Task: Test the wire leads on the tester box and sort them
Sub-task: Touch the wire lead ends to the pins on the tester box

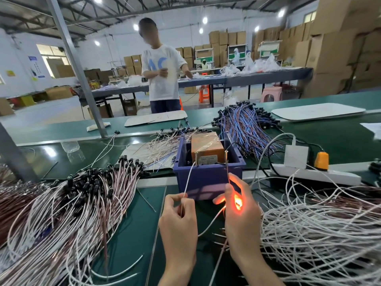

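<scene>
The tester box (207, 148), orange-brown and taped, sits in a blue bin (208, 176) with two upright metal posts at its front. My left hand (179, 219) pinches a white wire lead (189, 178) whose tip touches the left post (195, 158). My right hand (240, 213) grips the lead's other end, where a small lamp (238, 202) glows orange between the fingers; a thin wire runs from it up to the right post (226, 156). Both hands are just in front of the bin.
A pile of white and brown leads with black ends (82, 195) lies at left, loose white wires (321, 228) at right, blue and brown leads (247, 124) behind the bin. A white power strip (313, 175) with an orange plug lies right. A person (162, 77) stands beyond the green conveyor (61, 131).
</scene>
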The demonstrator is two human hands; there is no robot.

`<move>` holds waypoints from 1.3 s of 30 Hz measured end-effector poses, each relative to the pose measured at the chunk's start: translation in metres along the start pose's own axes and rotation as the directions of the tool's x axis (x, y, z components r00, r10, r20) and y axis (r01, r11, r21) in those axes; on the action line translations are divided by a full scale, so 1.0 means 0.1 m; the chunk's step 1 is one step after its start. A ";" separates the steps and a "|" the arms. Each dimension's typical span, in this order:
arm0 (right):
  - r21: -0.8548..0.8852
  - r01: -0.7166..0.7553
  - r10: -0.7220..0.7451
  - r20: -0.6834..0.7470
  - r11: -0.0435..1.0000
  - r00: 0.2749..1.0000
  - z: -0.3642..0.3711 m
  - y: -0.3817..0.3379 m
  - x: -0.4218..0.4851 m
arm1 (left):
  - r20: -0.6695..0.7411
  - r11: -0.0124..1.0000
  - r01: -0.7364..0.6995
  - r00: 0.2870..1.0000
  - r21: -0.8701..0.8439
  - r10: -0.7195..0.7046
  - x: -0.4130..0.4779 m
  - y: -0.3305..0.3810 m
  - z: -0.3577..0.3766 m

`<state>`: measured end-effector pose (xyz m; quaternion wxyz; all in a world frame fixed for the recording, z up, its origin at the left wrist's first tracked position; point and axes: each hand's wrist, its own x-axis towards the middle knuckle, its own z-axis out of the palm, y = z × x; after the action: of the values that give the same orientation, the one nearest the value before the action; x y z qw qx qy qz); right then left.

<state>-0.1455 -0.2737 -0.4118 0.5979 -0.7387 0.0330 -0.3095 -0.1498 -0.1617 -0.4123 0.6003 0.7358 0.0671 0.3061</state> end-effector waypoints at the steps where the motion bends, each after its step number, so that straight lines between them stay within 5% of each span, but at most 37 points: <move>1: -0.003 -0.004 0.004 -0.004 1.000 1.000 0.00 -0.01 -0.01 | 0.000 1.000 0.003 1.000 0.001 -0.003 0.00 -0.01 0.00; 15: 0.269 -0.053 0.040 0.054 0.962 0.998 -0.44 -0.61 0.03 | -0.095 0.953 0.236 0.962 -0.187 -0.257 0.13 0.00 -0.12; 21: 0.449 0.005 0.060 -0.130 0.894 0.990 -1.43 -1.04 0.79 | -0.096 0.955 0.243 0.960 -0.168 -0.261 0.11 0.00 -0.10; 32: 0.326 -0.281 0.382 -0.306 0.903 0.872 -3.19 -0.48 1.60 | -0.071 0.956 0.276 0.956 -0.095 -0.283 0.13 -0.05 -0.09; 35: 0.151 -0.251 0.290 -0.368 0.956 0.883 -3.20 -0.45 1.68 | -0.064 0.959 0.270 0.959 -0.079 -0.276 0.14 -0.06 -0.07; 39: -0.213 -0.086 -0.030 -0.492 0.973 0.870 -3.02 -0.57 1.60 | -0.089 0.962 0.268 0.958 -0.044 -0.271 0.13 -0.05 -0.05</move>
<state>-0.1848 -0.5856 -0.2647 0.4854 -0.6987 0.2300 -0.4725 -0.1407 -0.1502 -0.4112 0.6442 0.6949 0.1900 0.2568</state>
